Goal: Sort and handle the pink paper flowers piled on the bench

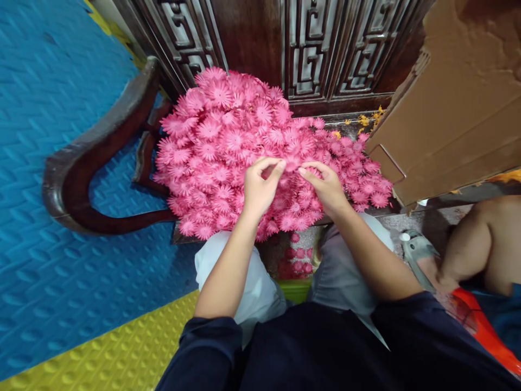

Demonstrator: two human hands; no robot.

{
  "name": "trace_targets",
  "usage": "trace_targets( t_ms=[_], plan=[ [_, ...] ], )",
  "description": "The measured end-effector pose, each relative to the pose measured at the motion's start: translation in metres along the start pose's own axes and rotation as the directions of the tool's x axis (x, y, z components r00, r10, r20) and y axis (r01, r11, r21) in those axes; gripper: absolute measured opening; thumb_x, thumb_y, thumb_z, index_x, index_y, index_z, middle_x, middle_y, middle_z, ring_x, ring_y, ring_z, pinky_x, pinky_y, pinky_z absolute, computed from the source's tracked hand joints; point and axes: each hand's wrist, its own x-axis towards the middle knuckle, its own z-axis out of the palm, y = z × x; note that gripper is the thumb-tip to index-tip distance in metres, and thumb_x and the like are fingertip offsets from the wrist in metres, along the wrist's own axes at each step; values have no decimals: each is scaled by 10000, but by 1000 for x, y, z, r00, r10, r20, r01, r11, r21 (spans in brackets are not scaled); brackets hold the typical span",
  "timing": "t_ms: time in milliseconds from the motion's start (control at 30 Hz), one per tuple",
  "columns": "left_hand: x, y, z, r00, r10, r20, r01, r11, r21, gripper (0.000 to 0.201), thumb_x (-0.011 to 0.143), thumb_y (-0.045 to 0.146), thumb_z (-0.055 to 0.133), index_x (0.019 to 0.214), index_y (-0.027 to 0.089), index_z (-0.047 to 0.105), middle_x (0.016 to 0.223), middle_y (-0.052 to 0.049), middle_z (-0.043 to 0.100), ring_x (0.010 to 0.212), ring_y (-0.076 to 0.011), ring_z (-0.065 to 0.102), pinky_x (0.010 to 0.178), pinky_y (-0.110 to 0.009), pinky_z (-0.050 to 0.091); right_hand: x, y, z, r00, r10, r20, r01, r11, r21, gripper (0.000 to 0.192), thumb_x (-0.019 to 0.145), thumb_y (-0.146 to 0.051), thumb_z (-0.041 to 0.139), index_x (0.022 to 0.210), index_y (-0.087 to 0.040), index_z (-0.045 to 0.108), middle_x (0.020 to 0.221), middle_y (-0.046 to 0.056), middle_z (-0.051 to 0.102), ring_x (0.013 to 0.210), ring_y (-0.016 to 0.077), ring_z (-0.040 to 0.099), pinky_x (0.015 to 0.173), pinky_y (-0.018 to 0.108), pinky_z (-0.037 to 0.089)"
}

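A blurred pink artificial flower point(292, 163) is between my two hands, in front of a big heap of similar flowers. My left hand point(261, 182) pinches its left edge between thumb and forefinger. On the other side, my right hand point(326, 187) has thumb and fingertips closed at the flower's right edge. Behind and below the hands spreads the heap of pink flowers point(220, 136), many-petalled with small dark centres. Smaller, flatter pink blossoms point(362, 174) lie at the heap's right end.
A curved dark wooden armrest point(69, 179) stands left of the heap, and a carved wooden panel point(252, 43) rises behind. A large cardboard box point(456, 108) leans at right, near small yellow pieces point(364, 120). Another person's bare leg point(480, 244) is at far right. Loose flowers point(299, 253) lie below.
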Motion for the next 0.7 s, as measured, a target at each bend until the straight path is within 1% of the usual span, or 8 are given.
trace_targets(
  t_ms=[33, 100, 167, 267, 433, 533, 600, 700],
  plan=[
    [6, 0, -4, 992, 53, -115, -44, 996, 81, 168, 799, 357, 630, 746, 205, 679, 816, -33, 635, 848, -175, 590, 834, -325, 450, 0, 0, -1, 1000, 11, -12, -11, 1000, 11, 221, 706, -402, 689, 821, -217, 652, 949, 18, 669, 970, 170, 596, 982, 363, 407],
    [20, -2, -14, 932, 163, -323, -86, 967, 240, 134, 795, 347, 643, 793, 220, 685, 863, -48, 588, 965, -207, 552, 926, -378, 412, 1, 1, -2, 999, 43, -25, -42, 998, 55, 204, 716, -401, 676, 813, -222, 657, 942, 16, 682, 971, 170, 602, 993, 371, 403],
    [33, -6, -22, 885, 236, -402, -101, 939, 328, 122, 787, 343, 655, 834, 234, 685, 863, -48, 540, 1028, -221, 518, 976, -413, 380, 1, 1, -1, 997, 73, -16, -71, 993, 99, 191, 710, -395, 677, 797, -226, 658, 914, 11, 688, 952, 169, 607, 991, 375, 403],
    [40, -13, -27, 858, 284, -428, -119, 920, 373, 136, 799, 351, 640, 845, 230, 683, 822, -32, 499, 973, -200, 520, 967, -413, 392, 0, 1, 1, 996, 89, 2, -89, 989, 119, 187, 696, -386, 678, 774, -217, 661, 888, 13, 684, 928, 168, 606, 984, 373, 400],
    [39, -16, -29, 865, 264, -427, -97, 922, 374, 137, 807, 334, 628, 849, 215, 681, 806, -22, 502, 930, -178, 533, 930, -377, 429, -2, -1, 4, 991, 131, 19, -132, 987, 96, 185, 687, -377, 670, 765, -210, 667, 879, 10, 690, 925, 170, 607, 985, 368, 396],
    [54, -19, -37, 846, 269, -460, -66, 910, 410, 91, 799, 295, 637, 820, 215, 676, 806, -23, 523, 969, -193, 539, 949, -395, 423, -4, -1, 7, 989, 143, 43, -145, 987, 66, 171, 684, -361, 664, 759, -207, 669, 872, 11, 692, 925, 171, 606, 991, 366, 384],
    [67, -27, -44, 838, 272, -473, -35, 892, 451, 75, 794, 280, 641, 770, 213, 668, 826, -22, 549, 997, -203, 539, 972, -417, 406, -5, -1, 9, 987, 152, 42, -155, 987, 54, 176, 677, -364, 657, 753, -205, 666, 853, 10, 688, 905, 171, 605, 978, 365, 388],
    [78, -42, -53, 857, 228, -463, 31, 873, 486, 77, 766, 271, 677, 747, 199, 657, 908, -17, 600, 1033, -204, 529, 1007, -446, 363, -7, -1, 15, 989, 141, 49, -143, 988, 50, 192, 677, -385, 644, 742, -204, 657, 837, 9, 684, 890, 170, 602, 954, 353, 399]
  ],
)
